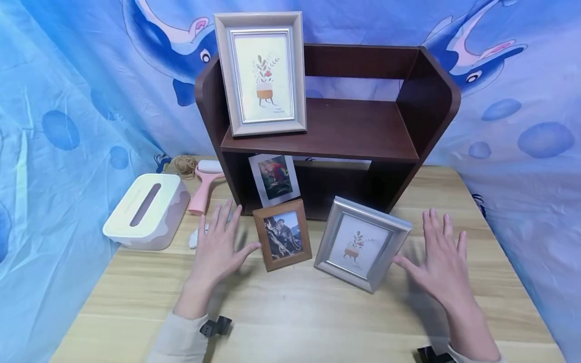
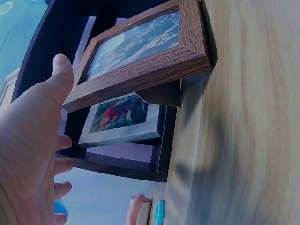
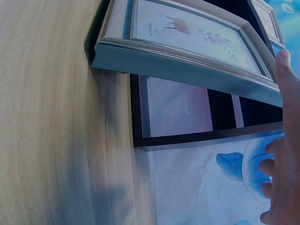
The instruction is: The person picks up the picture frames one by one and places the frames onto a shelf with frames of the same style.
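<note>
My left hand (image 1: 219, 251) has its fingers spread just left of a brown wooden photo frame (image 1: 262, 244) with a rocky mountain picture. In the left wrist view the thumb (image 2: 62, 70) points up beside that frame. My right hand (image 1: 441, 267), fingers also spread, is right of a silver photo frame (image 1: 330, 224) with a potted-plant print. Its thumb lies close to that frame's right edge; I cannot tell whether they touch. Both frames lean upright on the table before a dark brown shelf (image 1: 354, 128). Neither hand grips anything.
A larger silver-beige frame (image 1: 259, 130) stands on the upper shelf, a white-framed parrot picture (image 1: 277, 176) on the lower. Left are a tissue box (image 1: 122, 201), a pink lint roller (image 1: 203, 189), a twine ball (image 1: 185, 165) and a small white object (image 1: 193, 239).
</note>
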A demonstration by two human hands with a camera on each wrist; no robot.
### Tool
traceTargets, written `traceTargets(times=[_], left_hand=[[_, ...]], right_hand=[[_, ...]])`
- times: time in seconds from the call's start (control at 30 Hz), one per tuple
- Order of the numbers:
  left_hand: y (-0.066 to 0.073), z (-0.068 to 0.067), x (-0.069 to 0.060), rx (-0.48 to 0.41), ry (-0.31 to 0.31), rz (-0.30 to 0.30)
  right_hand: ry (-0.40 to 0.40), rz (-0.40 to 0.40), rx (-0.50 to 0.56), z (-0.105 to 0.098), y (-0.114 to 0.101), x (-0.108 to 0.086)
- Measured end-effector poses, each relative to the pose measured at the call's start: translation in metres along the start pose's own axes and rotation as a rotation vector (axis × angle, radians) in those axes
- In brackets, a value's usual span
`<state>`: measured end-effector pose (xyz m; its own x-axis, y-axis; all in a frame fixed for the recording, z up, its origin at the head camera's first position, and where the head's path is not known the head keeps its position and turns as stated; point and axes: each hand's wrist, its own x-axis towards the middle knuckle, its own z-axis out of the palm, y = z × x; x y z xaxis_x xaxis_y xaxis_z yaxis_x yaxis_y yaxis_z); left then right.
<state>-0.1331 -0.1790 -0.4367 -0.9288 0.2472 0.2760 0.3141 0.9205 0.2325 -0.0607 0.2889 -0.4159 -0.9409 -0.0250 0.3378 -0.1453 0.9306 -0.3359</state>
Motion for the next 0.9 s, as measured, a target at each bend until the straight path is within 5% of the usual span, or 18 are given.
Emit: traceTargets(times=[0.9], left_hand=[[-0.0072, 0.0002, 0.0011, -0.053, 0.001, 0.011]], right_hand=[[0.024, 0.028, 0.001, 0.0001, -0.0048, -0.0017]])
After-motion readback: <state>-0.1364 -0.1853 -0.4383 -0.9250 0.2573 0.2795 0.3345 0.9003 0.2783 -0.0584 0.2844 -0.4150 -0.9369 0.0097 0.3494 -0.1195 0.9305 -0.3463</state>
